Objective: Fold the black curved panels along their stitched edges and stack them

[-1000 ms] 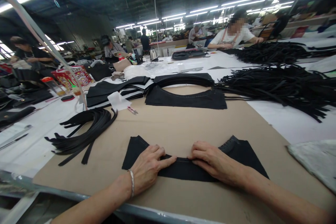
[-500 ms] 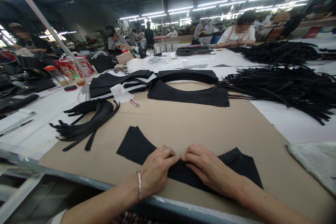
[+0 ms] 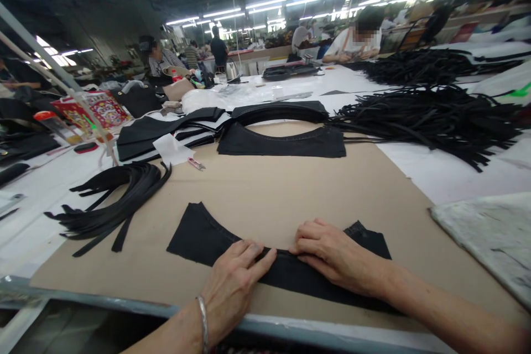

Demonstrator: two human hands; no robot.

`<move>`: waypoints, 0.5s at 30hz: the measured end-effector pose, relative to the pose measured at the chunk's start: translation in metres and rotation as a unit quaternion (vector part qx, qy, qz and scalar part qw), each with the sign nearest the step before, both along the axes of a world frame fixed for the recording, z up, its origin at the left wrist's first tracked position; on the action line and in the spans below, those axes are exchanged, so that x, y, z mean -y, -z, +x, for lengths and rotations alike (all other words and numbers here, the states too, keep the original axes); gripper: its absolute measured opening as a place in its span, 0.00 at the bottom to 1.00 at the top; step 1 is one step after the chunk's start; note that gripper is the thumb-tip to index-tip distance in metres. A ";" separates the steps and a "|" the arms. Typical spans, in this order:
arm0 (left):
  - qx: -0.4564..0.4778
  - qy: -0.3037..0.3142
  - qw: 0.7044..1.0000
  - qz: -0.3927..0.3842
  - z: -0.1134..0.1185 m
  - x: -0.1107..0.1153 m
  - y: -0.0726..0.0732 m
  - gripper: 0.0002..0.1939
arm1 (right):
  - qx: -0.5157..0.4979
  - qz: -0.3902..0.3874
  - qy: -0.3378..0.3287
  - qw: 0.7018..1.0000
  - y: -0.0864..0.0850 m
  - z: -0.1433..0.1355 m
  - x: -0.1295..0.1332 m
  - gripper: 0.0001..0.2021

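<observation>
A curved black fabric piece (image 3: 194, 235) lies flat on the tan board (image 3: 257, 193) near the table's front edge. My left hand (image 3: 238, 274) rests on its middle, fingers spread over the inner curved edge. To the right, my right hand (image 3: 332, 251) has its fingers pressed together on the same edge, pinching the fabric's fold. A short stretch of folded edge shows between the hands. The right end of the piece is partly covered by my right hand and forearm.
Stacked black curved pieces (image 3: 282, 141) lie behind, with red snips (image 3: 196, 164) and white paper (image 3: 172, 149) beside them. Black strips lie in a bundle (image 3: 120, 193) at left and a large heap (image 3: 427, 121) at right. A whitish slab (image 3: 489, 238) is at right. People sit farther back.
My left hand has moved left, away from my right hand, and its fingers have flattened and spread on the fabric. The camera view has shifted right.
</observation>
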State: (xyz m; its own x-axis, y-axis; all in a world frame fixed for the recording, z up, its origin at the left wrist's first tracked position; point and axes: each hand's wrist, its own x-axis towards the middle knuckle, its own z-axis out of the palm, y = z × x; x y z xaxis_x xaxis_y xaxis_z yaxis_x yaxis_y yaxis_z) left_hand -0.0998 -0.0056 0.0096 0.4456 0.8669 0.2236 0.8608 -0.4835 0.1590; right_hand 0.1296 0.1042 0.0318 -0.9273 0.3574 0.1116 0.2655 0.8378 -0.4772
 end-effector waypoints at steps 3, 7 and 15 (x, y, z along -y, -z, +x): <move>0.019 -0.009 1.000 0.002 0.001 0.000 0.001 0.27 | 0.005 0.005 -0.007 1.000 -0.002 0.005 -0.002 0.10; 0.068 -0.005 0.998 -0.012 0.001 -0.002 -0.001 0.27 | 0.004 0.007 -0.013 1.000 -0.003 0.009 -0.003 0.10; 0.093 -0.014 0.992 -0.082 0.009 -0.011 -0.007 0.29 | 0.002 0.020 -0.019 1.000 -0.002 0.017 -0.003 0.11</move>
